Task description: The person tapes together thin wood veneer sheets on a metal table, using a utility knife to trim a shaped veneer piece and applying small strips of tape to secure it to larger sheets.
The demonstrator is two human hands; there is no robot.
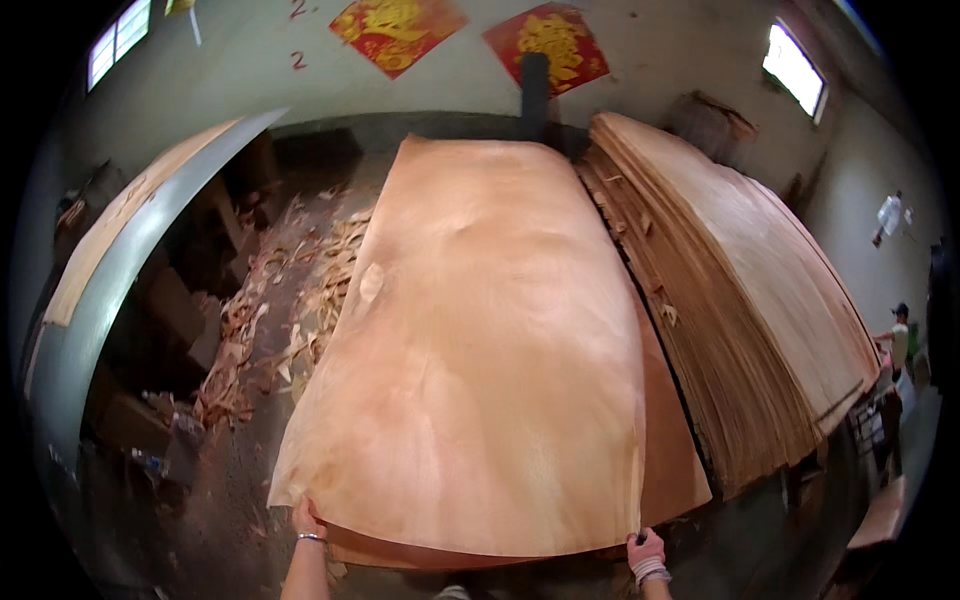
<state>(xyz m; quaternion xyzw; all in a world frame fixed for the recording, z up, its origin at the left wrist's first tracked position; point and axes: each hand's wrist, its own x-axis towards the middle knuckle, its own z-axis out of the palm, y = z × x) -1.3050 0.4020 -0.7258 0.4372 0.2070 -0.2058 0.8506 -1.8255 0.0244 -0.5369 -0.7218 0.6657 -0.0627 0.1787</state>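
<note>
One pinkish-tan wood sheet [480, 340] looks gently rippled

A broad, thin wooden sheet [480, 340] is gripped at its near left corner by the left hand [308, 520] and at its near right corner by the right hand [646, 552]. Right of the sheet stands a thick stack of sheets [735, 310]; left of it lie scattered wood scraps [335, 265]; beyond its far end hang red-and-gold diamonds [398, 38].
</note>
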